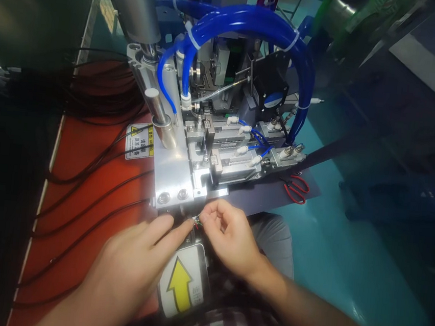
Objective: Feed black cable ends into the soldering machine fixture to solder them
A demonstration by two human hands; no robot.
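Between the fingertips of my two hands is a small bunch of thin coloured wires (197,222), with red, green and white strands showing. My right hand (231,238) pinches a strand end between thumb and forefinger, its other fingers curled in. My left hand (136,250) reaches in from the other side, a fingertip pressed at the base of the bunch. Its lower fingers are hidden beneath the hand. Both hands are just in front of the metal plate (174,171) of a bench machine. Below the wires lies a white panel with a yellow arrow (181,282).
Black cables (98,164) run across the orange mat (78,211) on the left. Behind the plate stand pneumatic cylinders (237,160), with thick blue tubing (254,18) arching above. Red-handled scissors or snips (296,190) lie to the right. A warning label (139,141) sits beside the plate.
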